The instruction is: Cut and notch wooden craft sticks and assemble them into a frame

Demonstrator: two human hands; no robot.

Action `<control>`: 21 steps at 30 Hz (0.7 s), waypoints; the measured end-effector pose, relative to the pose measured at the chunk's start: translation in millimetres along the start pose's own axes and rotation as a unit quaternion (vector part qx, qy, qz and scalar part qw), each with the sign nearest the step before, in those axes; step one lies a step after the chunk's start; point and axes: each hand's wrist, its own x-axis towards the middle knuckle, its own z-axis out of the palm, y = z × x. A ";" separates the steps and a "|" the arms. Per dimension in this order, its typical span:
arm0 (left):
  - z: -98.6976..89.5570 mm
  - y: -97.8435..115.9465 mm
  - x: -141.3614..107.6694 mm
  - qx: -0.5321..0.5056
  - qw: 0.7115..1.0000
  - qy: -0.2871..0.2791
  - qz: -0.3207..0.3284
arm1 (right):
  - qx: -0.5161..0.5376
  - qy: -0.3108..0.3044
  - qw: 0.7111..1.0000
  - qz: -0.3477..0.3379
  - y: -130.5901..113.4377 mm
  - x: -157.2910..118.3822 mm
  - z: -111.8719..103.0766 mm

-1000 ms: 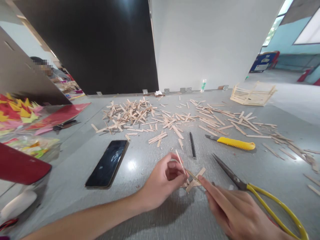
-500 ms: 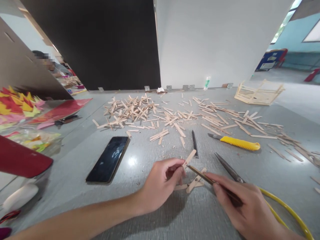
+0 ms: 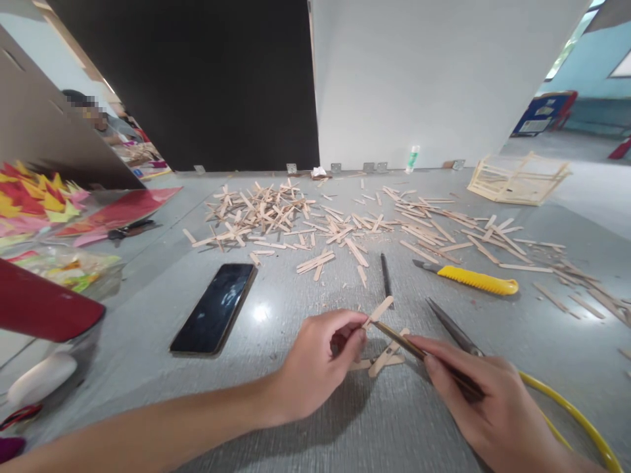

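Note:
My left hand (image 3: 328, 351) pinches a small wooden craft stick (image 3: 379, 311) between thumb and fingertips. In my right hand (image 3: 486, 394) is a slim brass-coloured pointed tool (image 3: 401, 341), held like a pen. Its tip meets the stick close to my left fingertips; whether it is tweezers I cannot tell. Just below, several joined craft sticks (image 3: 387, 358) form a crossed piece, partly hidden by my left hand. Beside my right hand lie scissors (image 3: 456, 328) with dark blades and a yellow loop handle, partly covered by that hand.
A phone (image 3: 214, 309) lies left of my hands. Beyond are loose craft sticks (image 3: 266, 210), a dark pen-like rod (image 3: 385, 276) and a yellow utility knife (image 3: 476, 279). A stick frame (image 3: 517, 180) stands far right. A red cylinder (image 3: 46, 302) lies at left; upright boards (image 3: 434, 79) close off the back.
My view has shifted slightly. Both hands keep almost the same pose, with the tool tip still at the stick.

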 end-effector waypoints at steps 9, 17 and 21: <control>2.0 -0.1 0.3 0.056 0.998 0.019 0.035 | -0.009 -0.018 0.999 0.042 -2.5 1.9 -2.6; 3.6 -7.3 -3.4 0.082 0.993 0.040 0.078 | 0.018 -0.028 0.996 0.079 1.0 2.9 -3.4; 3.8 -6.5 -3.0 0.080 0.992 0.044 0.086 | 0.020 -0.023 0.996 0.079 0.9 2.9 -4.6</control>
